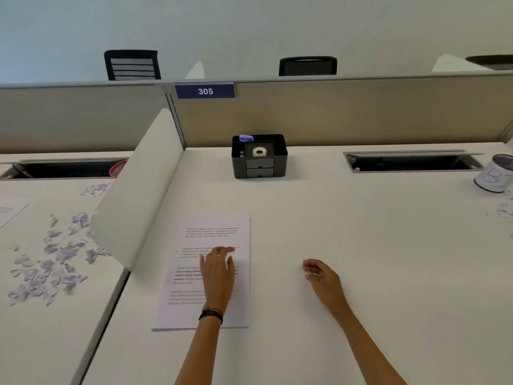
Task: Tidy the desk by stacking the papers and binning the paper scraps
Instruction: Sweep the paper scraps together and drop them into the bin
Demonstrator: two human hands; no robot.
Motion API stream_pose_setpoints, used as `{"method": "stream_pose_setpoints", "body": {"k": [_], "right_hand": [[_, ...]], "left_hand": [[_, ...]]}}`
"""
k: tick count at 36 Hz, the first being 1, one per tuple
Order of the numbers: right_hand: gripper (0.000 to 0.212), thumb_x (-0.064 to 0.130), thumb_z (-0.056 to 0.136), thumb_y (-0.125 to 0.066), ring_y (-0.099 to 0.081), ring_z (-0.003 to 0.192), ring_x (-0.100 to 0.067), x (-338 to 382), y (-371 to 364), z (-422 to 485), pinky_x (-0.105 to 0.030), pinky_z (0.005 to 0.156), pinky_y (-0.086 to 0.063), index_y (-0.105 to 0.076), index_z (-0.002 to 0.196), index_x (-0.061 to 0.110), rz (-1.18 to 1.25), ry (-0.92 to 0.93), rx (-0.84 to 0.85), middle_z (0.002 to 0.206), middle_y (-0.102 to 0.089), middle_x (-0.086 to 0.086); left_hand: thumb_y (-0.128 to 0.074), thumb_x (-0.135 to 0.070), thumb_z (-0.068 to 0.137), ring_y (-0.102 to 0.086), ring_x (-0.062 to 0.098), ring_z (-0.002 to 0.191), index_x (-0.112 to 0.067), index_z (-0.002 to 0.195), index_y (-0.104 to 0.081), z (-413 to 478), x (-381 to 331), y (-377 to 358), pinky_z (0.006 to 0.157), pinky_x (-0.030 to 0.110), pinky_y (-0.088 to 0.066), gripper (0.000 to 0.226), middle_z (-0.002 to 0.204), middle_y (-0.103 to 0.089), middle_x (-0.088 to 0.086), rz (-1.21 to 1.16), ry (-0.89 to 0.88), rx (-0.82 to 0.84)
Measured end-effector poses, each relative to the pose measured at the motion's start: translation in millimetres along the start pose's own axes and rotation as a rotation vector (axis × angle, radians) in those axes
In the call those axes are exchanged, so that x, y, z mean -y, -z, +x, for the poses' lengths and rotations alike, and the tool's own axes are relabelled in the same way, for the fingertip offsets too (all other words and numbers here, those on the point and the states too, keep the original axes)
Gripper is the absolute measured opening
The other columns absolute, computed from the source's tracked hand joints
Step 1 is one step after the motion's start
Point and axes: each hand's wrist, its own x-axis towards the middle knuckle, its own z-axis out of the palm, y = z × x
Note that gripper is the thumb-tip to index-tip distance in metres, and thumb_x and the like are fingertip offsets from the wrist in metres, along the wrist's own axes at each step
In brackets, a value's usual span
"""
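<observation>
Matt white desk (333,245), printed paper sheets (216,232), fabric partition (361,112)

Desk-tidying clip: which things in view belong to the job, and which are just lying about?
Job: printed papers under the left hand, paper scraps, white can, likely the bin.
Lying about: black organizer, tape roll, red container, 305 sign.
</observation>
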Motion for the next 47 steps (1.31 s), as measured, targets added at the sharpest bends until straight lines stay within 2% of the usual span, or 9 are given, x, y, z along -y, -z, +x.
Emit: {"method": "stream_pose_setpoints", "body": {"k": [4, 6, 9, 15, 19, 24, 34, 41, 47], "right_hand": [[0.034, -0.007, 0.084, -0.056, -0.062, 0.09, 0.003, -9, 31, -9, -0.007, 0.076, -0.046, -0.064, 0.096, 0.023, -0.052, 0.079, -0.017, 0.095, -0.069, 0.014], [0.031, -0.008, 0.084, -0.055, -0.062, 0.092, 0.002, -13, 46, -12, -0.009, 0.08, -0.047, -0.066, 0.098, 0.018, -0.07, 0.127, -0.025, 0.098, -0.066, 0.021], [0.03, -0.008, 0.084, -0.055, -0.062, 0.097, 0.0, -21, 69, -15, -0.013, 0.087, -0.046, -0.067, 0.099, 0.015, -0.106, 0.218, -0.024, 0.103, -0.065, 0.019], [0.027, 0.003, 0.081, -0.054, -0.057, 0.108, -0.001, -41, 112, -17, -0.017, 0.093, -0.044, -0.069, 0.095, 0.022, -0.193, 0.296, 0.02, 0.118, -0.058, 0.022], [0.028, 0.008, 0.078, -0.051, -0.053, 0.11, 0.007, -45, 131, -18, -0.009, 0.095, -0.038, -0.069, 0.094, 0.025, -0.252, 0.326, 0.039, 0.117, -0.052, 0.04], [0.03, 0.006, 0.081, -0.047, -0.048, 0.114, 0.007, -56, 156, -23, -0.014, 0.097, -0.039, -0.07, 0.098, 0.014, -0.335, 0.357, 0.056, 0.119, -0.053, 0.028], [0.04, -0.008, 0.085, -0.049, -0.043, 0.119, 0.009, -81, 237, -44, -0.009, 0.101, -0.032, -0.064, 0.106, 0.023, -0.356, 0.336, 0.041, 0.125, -0.051, 0.019], [0.037, -0.01, 0.085, -0.05, -0.043, 0.117, 0.003, -98, 293, -54, -0.006, 0.101, -0.03, -0.065, 0.106, 0.018, -0.38, 0.236, -0.178, 0.127, -0.05, 0.014], [0.035, -0.01, 0.085, -0.05, -0.041, 0.124, -0.018, -101, 316, -46, -0.022, 0.101, -0.032, -0.064, 0.111, 0.009, -0.426, 0.144, -0.366, 0.137, -0.048, -0.002]], "left_hand": [[-0.055, -0.004, 0.088, -0.058, 0.014, 0.099, -0.02, 0.103, -0.064, -22, -36, -25, 0.108, 0.031, -0.027, 0.024, 0.104, -0.063, -0.005, -0.066, -0.123, 0.131], [-0.053, -0.006, 0.09, -0.057, 0.011, 0.1, -0.021, 0.105, -0.064, -34, -52, -37, 0.097, 0.014, -0.029, 0.023, 0.107, -0.062, -0.006, -0.085, -0.154, 0.198], [-0.049, -0.01, 0.093, -0.051, 0.008, 0.108, -0.019, 0.112, -0.062, -50, -72, -55, 0.088, 0.008, -0.031, 0.025, 0.116, -0.058, -0.006, -0.078, -0.159, 0.301], [-0.046, -0.01, 0.094, -0.033, 0.018, 0.134, -0.021, 0.127, -0.052, -79, -98, -95, 0.116, 0.036, -0.015, 0.035, 0.142, -0.041, 0.002, 0.002, -0.136, 0.378], [-0.036, -0.016, 0.098, -0.02, 0.018, 0.141, -0.023, 0.135, -0.043, -97, -116, -111, 0.115, 0.033, 0.003, 0.039, 0.15, -0.029, 0.001, 0.053, -0.061, 0.355], [-0.013, -0.031, 0.093, -0.029, 0.02, 0.138, -0.022, 0.134, -0.044, -118, -137, -126, 0.116, 0.04, -0.008, 0.053, 0.147, -0.036, 0.003, 0.138, -0.065, 0.319], [-0.012, -0.03, 0.093, -0.028, 0.021, 0.138, -0.022, 0.136, -0.041, -155, -201, -166, 0.115, 0.041, -0.012, 0.053, 0.148, -0.034, 0.004, 0.194, -0.079, 0.321], [-0.023, -0.022, 0.092, -0.042, 0.023, 0.13, -0.021, 0.134, -0.043, -174, -249, -198, 0.109, 0.047, -0.024, 0.047, 0.142, -0.043, 0.007, 0.239, -0.205, 0.431], [-0.024, -0.021, 0.092, -0.042, 0.022, 0.13, -0.021, 0.135, -0.039, -174, -269, -216, 0.109, 0.046, -0.026, 0.045, 0.143, -0.043, 0.006, 0.26, -0.27, 0.439]]}}
